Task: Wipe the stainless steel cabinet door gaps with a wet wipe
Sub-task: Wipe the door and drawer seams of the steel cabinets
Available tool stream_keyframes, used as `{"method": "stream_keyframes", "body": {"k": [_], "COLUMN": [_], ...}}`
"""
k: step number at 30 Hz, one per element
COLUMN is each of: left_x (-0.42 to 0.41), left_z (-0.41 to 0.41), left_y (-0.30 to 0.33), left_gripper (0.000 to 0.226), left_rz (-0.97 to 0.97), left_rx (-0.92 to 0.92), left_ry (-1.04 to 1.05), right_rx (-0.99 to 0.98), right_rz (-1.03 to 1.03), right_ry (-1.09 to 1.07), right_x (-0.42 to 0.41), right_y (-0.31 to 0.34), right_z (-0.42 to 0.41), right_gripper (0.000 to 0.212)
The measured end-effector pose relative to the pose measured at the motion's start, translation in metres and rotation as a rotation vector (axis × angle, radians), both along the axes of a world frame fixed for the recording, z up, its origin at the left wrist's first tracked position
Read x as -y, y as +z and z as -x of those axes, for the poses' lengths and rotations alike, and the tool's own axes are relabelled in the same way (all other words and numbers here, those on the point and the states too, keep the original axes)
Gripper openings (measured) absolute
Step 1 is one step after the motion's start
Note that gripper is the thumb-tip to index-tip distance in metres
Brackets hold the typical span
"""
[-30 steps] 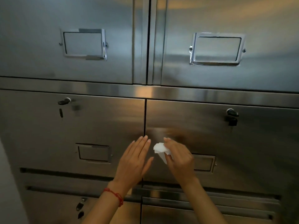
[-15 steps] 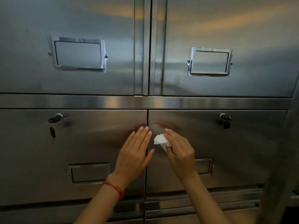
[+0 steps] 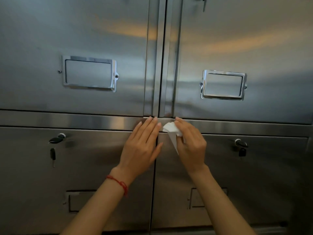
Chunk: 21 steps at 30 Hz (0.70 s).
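Seen from the head camera: a brushed stainless steel cabinet front filling the whole view, four doors split by a horizontal steel rail [image 3: 84,120] and by dark vertical door gaps. Upper vertical gap [image 3: 163,56] running between two folded door edges; lower vertical gap [image 3: 155,192] running down between the two lower doors, its top stretch hidden behind the hands. Left hand [image 3: 141,146] flat against the metal, fingers straight and close together, gripping nothing, fingertips up on the rail just at the foot of the upper gap, palm lying over the lower left door and covering the top of the lower gap. Thin red string bracelet [image 3: 118,183] round the left wrist. Right hand [image 3: 190,145] just beside the left, fingers curled, pinching a crumpled white wet wipe [image 3: 171,131]; wipe bunched at the fingertips against the rail where it meets the lower doors, right next to the left index finger, with a pointed tail hanging down beside the right thumb. Whether the wipe actually reaches into the gap: not clear, with the hands in the way. Around: chrome rectangular label frame [image 3: 89,73] on the upper left door, a second chrome label frame [image 3: 223,84] on the upper right door; lock with dangling dark key [image 3: 55,146] on the lower left door, lock with small dark tag [image 3: 240,146] on the lower right door; recessed rectangular pulls lower down, each partly covered by a forearm.
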<state>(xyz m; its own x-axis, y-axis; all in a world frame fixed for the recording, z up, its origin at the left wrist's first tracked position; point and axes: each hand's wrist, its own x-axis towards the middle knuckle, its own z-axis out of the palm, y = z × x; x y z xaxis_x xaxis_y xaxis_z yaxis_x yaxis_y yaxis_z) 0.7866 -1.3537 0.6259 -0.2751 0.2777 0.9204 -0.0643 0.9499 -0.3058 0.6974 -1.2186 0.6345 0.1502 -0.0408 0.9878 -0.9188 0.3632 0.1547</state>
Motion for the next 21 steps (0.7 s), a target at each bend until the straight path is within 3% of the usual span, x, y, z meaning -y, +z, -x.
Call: {"method": "stream_keyframes", "body": {"k": [21], "left_x": [0.019], "left_z": [0.006], "left_y": [0.07], "left_gripper": [0.049], "left_rz": [0.058], "left_rx": [-0.091], "left_ry": [0.084], "right_rx": [-0.214], "right_rz": [0.086], "right_ry": [-0.033], "right_x": [0.021], "right_y": [0.097], "right_z": [0.014], "right_gripper": [0.015]}}
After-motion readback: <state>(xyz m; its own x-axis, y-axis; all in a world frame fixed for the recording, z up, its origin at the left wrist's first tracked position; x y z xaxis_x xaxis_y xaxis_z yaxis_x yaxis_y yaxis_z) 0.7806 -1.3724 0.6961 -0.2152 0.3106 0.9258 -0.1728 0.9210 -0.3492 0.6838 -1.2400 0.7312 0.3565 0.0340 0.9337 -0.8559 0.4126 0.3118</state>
